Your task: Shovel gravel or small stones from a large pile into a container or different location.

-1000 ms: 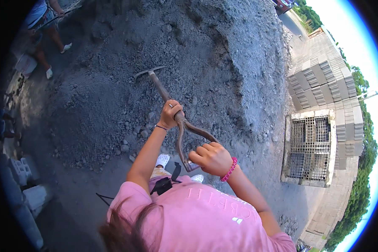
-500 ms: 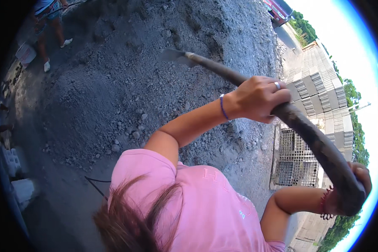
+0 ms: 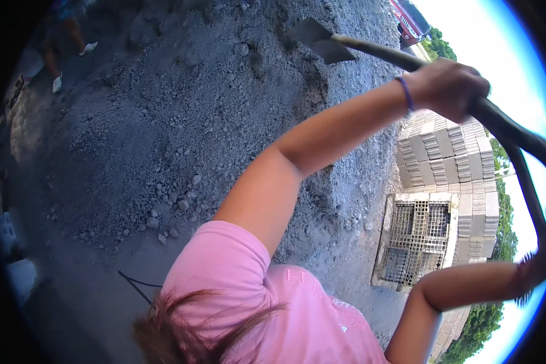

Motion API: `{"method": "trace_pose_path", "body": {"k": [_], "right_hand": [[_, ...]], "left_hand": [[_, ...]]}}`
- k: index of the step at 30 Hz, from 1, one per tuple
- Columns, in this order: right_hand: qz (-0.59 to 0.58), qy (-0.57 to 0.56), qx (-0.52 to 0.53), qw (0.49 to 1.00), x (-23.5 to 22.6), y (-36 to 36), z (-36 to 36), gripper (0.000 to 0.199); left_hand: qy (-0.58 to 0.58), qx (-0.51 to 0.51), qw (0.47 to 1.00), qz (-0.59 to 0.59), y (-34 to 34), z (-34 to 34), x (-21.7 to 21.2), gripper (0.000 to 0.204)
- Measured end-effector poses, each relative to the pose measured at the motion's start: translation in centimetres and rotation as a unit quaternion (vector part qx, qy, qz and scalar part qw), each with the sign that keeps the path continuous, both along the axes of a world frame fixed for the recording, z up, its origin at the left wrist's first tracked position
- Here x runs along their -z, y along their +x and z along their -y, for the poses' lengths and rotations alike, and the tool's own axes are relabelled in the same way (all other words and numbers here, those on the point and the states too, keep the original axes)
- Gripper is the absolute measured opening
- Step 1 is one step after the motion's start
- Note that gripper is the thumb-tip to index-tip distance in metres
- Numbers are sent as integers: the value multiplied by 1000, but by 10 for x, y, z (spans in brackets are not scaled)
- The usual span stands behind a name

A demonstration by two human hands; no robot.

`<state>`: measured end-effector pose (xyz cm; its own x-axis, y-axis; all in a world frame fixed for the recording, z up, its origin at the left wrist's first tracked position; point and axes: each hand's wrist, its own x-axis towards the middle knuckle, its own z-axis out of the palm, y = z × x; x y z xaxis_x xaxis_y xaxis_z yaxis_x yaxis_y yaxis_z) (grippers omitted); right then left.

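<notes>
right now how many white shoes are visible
2, both worn by another person at upper left: an upper white shoe and a lower white shoe. More may be hidden in the dark left edge.

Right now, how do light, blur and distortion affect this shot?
Head view, right: the sky is washed out and the stacked blocks curve; head view, upper right: the left hand looks slightly smeared; head view, rim: the right hand is dark and blurred; head view, left: the gravel sits in dim shade.
</notes>
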<state>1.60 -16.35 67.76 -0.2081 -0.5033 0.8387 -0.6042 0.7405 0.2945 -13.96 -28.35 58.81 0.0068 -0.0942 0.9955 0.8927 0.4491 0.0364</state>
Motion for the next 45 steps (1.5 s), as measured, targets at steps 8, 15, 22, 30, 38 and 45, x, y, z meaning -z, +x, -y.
{"method": "trace_pose_path", "body": {"k": [8,15,22,30,38,45], "right_hand": [[306,-98,-32,947,155,-138,4,19],[317,-165,-78,931,232,-135,-65,17],[400,-133,-12,907,369,-19,-72,14],[415,-10,-53,908,350,46,-89,17],[447,87,-79,887,330,84,-92,17],[299,65,-101,947,182,71,-54,22]], "left_hand": [[-14,4,975,222,-123,30,201,18],[-162,-18,948,273,-112,-5,241,20],[-290,-13,923,252,-25,-9,336,23],[-190,-12,950,249,56,-26,348,28],[-128,-39,931,340,137,-38,376,25],[-31,-63,972,223,136,-25,273,23]]}}
